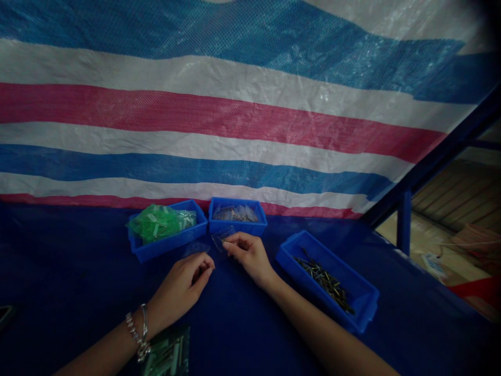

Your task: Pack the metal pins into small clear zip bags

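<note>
My right hand [252,258] pinches a small clear plastic bag [220,238] between thumb and fingers, just in front of the middle blue bin. To its left, my left hand [188,282] is closed, with thumb and fingertips together; whatever it may hold is hidden. Just beyond its knuckles another clear plastic bag [196,247] shows faintly against the blue table. Beneath my left wrist, partly covered by it, lies a clear bag of long pieces [170,355], some of them greenish.
A blue bin [146,254] of green and clear packets stands at the back left. Small clear packets fill the middle bin [238,228]. On the right, a longer bin [362,321] holds many thin dark metal pieces. Behind hangs a striped tarp [219,117]; a blue frame post [404,222] rises at right.
</note>
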A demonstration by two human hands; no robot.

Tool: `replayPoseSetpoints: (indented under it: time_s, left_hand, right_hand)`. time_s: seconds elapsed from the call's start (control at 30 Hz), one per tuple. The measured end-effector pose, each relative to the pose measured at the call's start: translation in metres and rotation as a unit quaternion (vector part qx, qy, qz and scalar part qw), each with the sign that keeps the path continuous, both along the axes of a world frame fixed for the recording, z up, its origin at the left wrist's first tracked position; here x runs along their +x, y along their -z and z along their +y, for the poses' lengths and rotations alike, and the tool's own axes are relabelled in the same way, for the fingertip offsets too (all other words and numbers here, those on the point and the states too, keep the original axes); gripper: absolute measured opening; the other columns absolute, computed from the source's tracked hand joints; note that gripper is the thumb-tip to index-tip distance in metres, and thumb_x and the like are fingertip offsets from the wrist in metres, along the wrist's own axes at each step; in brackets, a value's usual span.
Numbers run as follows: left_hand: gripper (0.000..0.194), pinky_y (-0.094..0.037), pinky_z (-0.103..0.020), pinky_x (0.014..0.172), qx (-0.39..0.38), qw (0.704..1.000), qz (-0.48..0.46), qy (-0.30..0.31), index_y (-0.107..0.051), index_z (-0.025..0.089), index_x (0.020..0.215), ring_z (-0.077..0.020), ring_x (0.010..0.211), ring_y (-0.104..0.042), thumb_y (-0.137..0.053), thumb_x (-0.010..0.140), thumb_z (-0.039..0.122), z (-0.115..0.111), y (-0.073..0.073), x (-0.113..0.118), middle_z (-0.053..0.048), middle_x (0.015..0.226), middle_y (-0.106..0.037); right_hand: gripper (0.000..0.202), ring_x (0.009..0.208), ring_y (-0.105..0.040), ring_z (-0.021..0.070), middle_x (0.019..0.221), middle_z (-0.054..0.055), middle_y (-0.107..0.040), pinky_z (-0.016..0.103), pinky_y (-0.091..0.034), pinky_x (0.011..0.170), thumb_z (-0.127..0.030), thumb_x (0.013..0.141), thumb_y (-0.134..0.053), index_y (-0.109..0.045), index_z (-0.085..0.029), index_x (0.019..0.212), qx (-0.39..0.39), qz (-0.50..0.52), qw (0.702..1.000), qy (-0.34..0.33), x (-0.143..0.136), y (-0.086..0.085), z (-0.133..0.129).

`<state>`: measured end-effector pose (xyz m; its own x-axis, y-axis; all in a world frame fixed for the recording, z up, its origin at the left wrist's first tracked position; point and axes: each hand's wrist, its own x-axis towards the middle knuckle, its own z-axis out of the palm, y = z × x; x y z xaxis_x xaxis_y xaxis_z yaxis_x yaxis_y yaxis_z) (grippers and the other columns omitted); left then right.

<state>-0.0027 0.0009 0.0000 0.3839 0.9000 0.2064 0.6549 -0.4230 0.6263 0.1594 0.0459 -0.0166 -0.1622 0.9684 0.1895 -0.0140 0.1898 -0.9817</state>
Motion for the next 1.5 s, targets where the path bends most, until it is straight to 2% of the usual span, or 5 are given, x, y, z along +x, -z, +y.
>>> replayPoseSetpoints:
  time_s: [0.17,0.57,0.8,1.23,1.5]
  left_hand:
    - [0.012,-0.036,-0.023,0.057,0.007,1.0,0.015,0.005,-0.05,0.018,0.077,-0.012,0.059,-0.048,-0.039,0.081,0.018,0.001,0.002,0.0,0.002,0.066,-0.052]
    - [0.013,-0.038,-0.026,0.066,0.022,0.998,0.046,0.027,-0.048,0.019,0.081,-0.0134,0.07,-0.049,-0.037,0.082,0.014,-0.003,0.003,0.0,0.0,0.076,-0.049]
    - [0.013,-0.039,-0.026,0.066,0.026,0.998,0.054,0.035,-0.048,0.019,0.081,-0.0137,0.072,-0.05,-0.037,0.082,0.013,-0.003,0.003,0.001,0.0,0.077,-0.049]
    - [0.014,-0.039,-0.028,0.072,0.047,0.994,0.078,0.056,-0.049,0.019,0.082,-0.0152,0.078,-0.05,-0.038,0.081,0.011,-0.001,0.006,0.001,-0.001,0.082,-0.05]
    - [0.013,-0.039,-0.029,0.072,0.061,0.993,0.086,0.057,-0.048,0.018,0.08,-0.0155,0.078,-0.049,-0.038,0.081,0.011,-0.004,0.004,0.001,-0.001,0.079,-0.049]
  right_hand:
    - [0.011,0.043,-0.037,0.0057,0.055,-0.002,-0.052,0.018,-0.028,0.039,-0.025,0.066,-0.062,-0.061,-0.014,0.068,0.03,-0.011,0.999,0.008,0.001,0.007,0.003]
    - [0.013,0.047,-0.044,0.0074,0.056,-0.002,-0.053,0.019,-0.035,0.046,-0.027,0.067,-0.061,-0.058,-0.014,0.069,0.023,-0.008,1.0,-0.017,0.0,0.01,0.002]
    - [0.014,0.048,-0.044,0.0077,0.056,-0.002,-0.053,0.019,-0.035,0.046,-0.028,0.069,-0.059,-0.059,-0.015,0.071,0.06,-0.062,0.996,-0.017,0.0,0.017,0.003]
    - [0.009,0.044,-0.041,0.0066,0.052,-0.004,-0.049,0.017,-0.031,0.043,-0.022,0.072,-0.055,-0.061,-0.015,0.075,0.118,-0.197,0.973,-0.024,-0.002,0.008,-0.006]
    - [0.01,0.044,-0.042,0.0066,0.051,-0.004,-0.05,0.017,-0.032,0.043,-0.021,0.073,-0.053,-0.061,-0.015,0.077,0.137,-0.226,0.964,-0.036,-0.001,0.007,-0.008]
